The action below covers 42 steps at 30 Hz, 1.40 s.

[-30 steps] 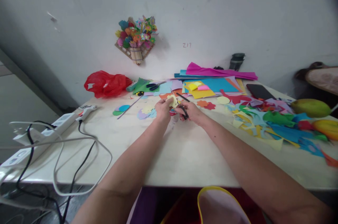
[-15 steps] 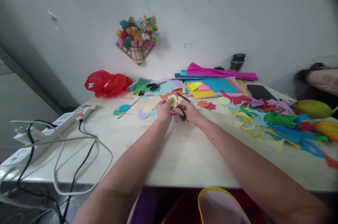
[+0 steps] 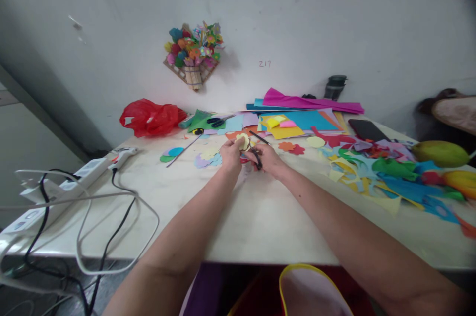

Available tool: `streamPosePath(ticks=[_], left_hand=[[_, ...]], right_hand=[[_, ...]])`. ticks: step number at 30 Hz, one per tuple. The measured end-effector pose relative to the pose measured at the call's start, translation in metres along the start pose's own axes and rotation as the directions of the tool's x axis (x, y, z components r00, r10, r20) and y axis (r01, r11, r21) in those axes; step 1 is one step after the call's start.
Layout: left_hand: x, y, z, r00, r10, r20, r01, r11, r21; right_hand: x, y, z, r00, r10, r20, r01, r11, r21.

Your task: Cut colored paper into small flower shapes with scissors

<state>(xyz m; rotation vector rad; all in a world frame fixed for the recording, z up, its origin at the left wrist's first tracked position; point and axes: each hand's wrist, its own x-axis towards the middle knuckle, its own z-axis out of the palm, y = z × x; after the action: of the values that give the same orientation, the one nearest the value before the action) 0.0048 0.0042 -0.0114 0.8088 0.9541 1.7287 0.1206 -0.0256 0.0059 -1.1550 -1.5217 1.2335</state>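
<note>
Between the fingers of my left hand (image 3: 231,152) is a pale yellow paper flower (image 3: 243,141), held up above the table. My right hand (image 3: 270,159) grips dark-handled scissors (image 3: 256,158), with the blades up against the flower's right side. Left of my hands lie pale paper flowers (image 3: 208,157) in yellow, blue and lilac. To the right are an orange paper flower (image 3: 286,146) and a red paper flower (image 3: 298,150). A dark pencil-like stick (image 3: 259,137) lies just beyond my right hand.
Paper scraps (image 3: 372,172) and a green mango-like fruit (image 3: 439,153) cover the table's right side. Coloured sheets (image 3: 312,120), a second pair of scissors (image 3: 217,121) and a red plastic bag (image 3: 152,118) are at the back. A power strip (image 3: 84,173) with cables runs along the left edge.
The yellow flower in my left hand has turned slightly against the scissors. Both hands stay in nearly the same place.
</note>
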Motion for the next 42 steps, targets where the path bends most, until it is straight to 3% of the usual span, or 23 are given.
streamPosePath(ticks=[12, 20, 42], left_hand=[[-0.001, 0.002, 0.003, 1.000, -0.025, 0.006, 0.025, 0.998, -0.051], [-0.001, 0.000, 0.000, 0.999, -0.028, 0.033, 0.030, 0.998, -0.052], [-0.001, 0.003, 0.001, 1.000, -0.015, 0.014, 0.017, 0.993, -0.116]], right_hand=[[-0.002, 0.000, -0.004, 0.998, -0.057, 0.027, 0.057, 0.998, 0.015], [0.010, 0.014, 0.000, 0.999, -0.045, 0.008, 0.044, 0.994, 0.105], [0.013, 0.016, 0.001, 0.998, -0.059, -0.029, 0.060, 0.997, 0.042]])
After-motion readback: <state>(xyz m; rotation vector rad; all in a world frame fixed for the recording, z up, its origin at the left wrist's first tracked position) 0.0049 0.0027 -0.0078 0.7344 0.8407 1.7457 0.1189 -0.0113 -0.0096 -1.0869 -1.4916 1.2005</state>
